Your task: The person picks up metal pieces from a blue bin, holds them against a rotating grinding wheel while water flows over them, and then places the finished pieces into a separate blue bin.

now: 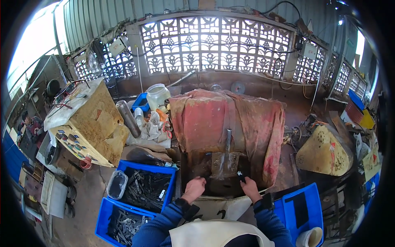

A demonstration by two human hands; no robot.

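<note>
My right hand [250, 189] is closed on a small dark metal piece [240, 176] with a shiny end that points away from me. To its left my left hand [195, 188] has its fingers curled together; what they hold, if anything, is hidden. Between and beyond both hands is the dark, wet opening of a machine draped with a stained red cloth [199, 119]. An upright metal rod [228, 142] stands in the middle of that opening. A pale apron or sheet [222, 208] spreads below my hands.
Two blue bins [168, 187] of dark metal strips stand at my left, with a clear plastic tub [117, 184] on their edge. At my right sits another blue bin [314, 206] beside a pale cup [309, 237]. A rusty control cabinet [98, 121] stands further left.
</note>
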